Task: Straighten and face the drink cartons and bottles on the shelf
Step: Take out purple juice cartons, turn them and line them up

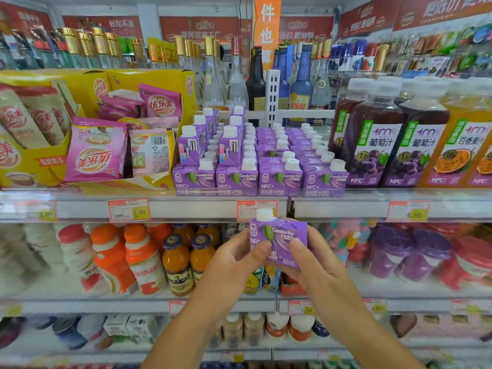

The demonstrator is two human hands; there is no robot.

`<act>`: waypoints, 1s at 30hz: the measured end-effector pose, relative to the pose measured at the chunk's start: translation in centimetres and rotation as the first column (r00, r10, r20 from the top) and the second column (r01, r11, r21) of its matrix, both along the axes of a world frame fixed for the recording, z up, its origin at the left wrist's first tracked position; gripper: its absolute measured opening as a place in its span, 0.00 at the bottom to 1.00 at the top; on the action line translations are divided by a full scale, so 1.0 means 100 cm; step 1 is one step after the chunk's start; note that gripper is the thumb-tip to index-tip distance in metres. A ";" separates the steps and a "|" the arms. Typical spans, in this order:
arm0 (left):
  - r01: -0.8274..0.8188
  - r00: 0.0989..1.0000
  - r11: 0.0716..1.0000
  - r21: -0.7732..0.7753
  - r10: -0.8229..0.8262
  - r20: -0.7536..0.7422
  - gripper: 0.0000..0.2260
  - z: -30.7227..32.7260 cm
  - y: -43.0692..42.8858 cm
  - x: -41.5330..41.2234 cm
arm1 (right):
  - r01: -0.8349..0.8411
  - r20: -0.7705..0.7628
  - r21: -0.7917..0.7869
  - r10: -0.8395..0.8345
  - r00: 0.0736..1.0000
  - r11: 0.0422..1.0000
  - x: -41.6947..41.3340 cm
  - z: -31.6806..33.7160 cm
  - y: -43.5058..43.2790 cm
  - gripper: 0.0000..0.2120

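Observation:
A purple juice carton [282, 233] with a white cap is held upright in front of the shelf edge, its label facing me. My left hand [234, 259] grips its left side, thumb on the front. My right hand [311, 259] grips its right side and bottom. On the shelf [346, 209] above stand several rows of matching purple cartons [258, 177], front row label-forward. Two cartons stacked on the left rows [190, 145] show their side panels. Large grape and passion-fruit juice bottles [386, 139] stand to the right.
Yellow display boxes with pink milk-tea sachets [98, 153] sit left of the cartons. Glass liquor bottles [255, 81] fill the far shelf behind. The shelf below holds orange-capped drink bottles [138, 259] and purple tubs [415, 251]. Price tags line the shelf rails.

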State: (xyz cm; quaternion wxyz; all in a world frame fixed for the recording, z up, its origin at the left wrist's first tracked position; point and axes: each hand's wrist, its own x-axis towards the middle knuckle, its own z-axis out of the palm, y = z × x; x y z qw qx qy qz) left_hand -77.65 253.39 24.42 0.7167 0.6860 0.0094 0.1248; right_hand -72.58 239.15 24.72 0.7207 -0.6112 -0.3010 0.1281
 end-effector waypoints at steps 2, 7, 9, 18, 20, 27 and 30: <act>0.006 1.000 0.999 -0.031 -0.006 0.009 0.15 -0.001 -0.004 -0.003 | 0.092 0.098 -0.080 -0.084 0.992 0.993 0.002 0.001 -0.004 0.13; 0.023 1.000 0.994 -0.104 -0.021 0.020 0.19 -0.005 -0.001 -0.008 | 0.227 0.063 -0.070 -0.223 0.973 0.971 0.012 -0.001 -0.014 0.17; 0.031 0.999 0.994 -0.106 -0.030 0.017 0.20 -0.010 -0.001 -0.009 | 0.282 0.090 -0.060 -0.276 0.957 0.958 0.011 -0.005 -0.015 0.14; -0.021 0.999 0.997 -0.074 0.024 0.041 0.13 -0.017 0.007 -0.010 | 0.311 0.162 -0.183 -0.283 0.945 0.933 -0.003 -0.015 0.009 0.35; 0.001 0.998 0.998 -0.069 0.003 0.063 0.13 -0.015 0.011 -0.011 | 0.327 0.135 -0.144 -0.309 0.941 0.934 -0.003 -0.014 0.013 0.34; 0.036 0.999 0.997 0.075 -0.038 0.029 0.27 -0.013 0.046 0.000 | 0.028 -0.059 -0.029 -0.029 0.998 0.999 -0.010 -0.009 0.016 0.22; 0.164 0.986 0.986 0.032 -0.165 0.004 0.21 -0.009 0.053 -0.001 | -0.027 -0.102 0.009 0.028 0.994 1.000 -0.014 -0.019 0.021 0.27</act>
